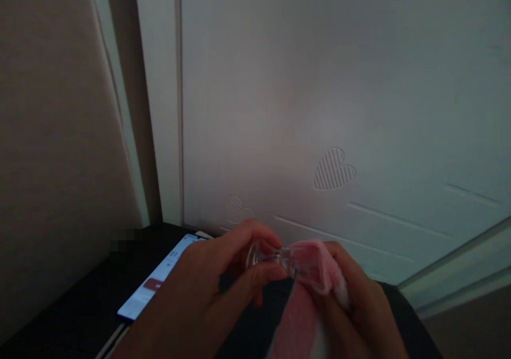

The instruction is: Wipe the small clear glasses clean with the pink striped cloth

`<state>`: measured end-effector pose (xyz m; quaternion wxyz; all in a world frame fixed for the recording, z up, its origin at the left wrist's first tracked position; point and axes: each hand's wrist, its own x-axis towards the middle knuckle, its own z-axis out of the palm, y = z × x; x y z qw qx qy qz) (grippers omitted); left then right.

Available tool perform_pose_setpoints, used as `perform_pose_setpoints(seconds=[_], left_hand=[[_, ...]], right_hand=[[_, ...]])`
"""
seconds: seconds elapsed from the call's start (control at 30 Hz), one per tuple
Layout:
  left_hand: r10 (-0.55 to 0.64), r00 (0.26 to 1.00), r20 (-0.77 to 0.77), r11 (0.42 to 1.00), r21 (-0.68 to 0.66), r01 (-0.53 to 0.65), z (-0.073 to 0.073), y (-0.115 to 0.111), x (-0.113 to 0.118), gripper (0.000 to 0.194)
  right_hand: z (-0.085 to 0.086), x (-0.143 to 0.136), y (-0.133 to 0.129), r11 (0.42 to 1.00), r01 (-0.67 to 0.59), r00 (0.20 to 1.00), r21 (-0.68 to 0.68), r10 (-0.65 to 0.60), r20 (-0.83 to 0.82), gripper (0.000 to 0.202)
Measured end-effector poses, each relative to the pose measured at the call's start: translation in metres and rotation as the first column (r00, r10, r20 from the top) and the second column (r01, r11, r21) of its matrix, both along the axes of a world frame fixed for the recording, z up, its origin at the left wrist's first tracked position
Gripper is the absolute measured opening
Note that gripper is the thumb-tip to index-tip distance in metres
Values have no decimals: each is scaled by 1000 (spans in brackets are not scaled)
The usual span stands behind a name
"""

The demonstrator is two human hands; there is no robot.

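A small clear glass object (275, 258) lies on its side in the air between my hands, its round flared end to the left. My left hand (227, 274) pinches its narrow part between thumb and fingers. A pink and white cloth (301, 316) is wrapped round the wider right end, and its lower part hangs down. My right hand (355, 295) grips the cloth against the glass from the right.
Partly behind my left wrist, a lit phone (139, 300) rests on the black surface (80, 300), with a white cable (112, 343) at its lower end. Behind stands a pale panel (279, 108) with embossed hearts.
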<state>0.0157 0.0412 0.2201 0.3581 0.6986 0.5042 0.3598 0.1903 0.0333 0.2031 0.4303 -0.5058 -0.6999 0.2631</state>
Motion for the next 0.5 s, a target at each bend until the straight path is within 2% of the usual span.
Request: perform_pose_setpoints(seconds=[0.23,0.5], left_hand=[[-40,999,-27,997,62,41,-3,-2,1,22],[47,997,-59,991,127,-40,-6,-2,4,16]], right_hand=[[0,3,3,999,12,996,43,-16,90,15],[4,7,0,1000,-29,992,0,29,123,15]])
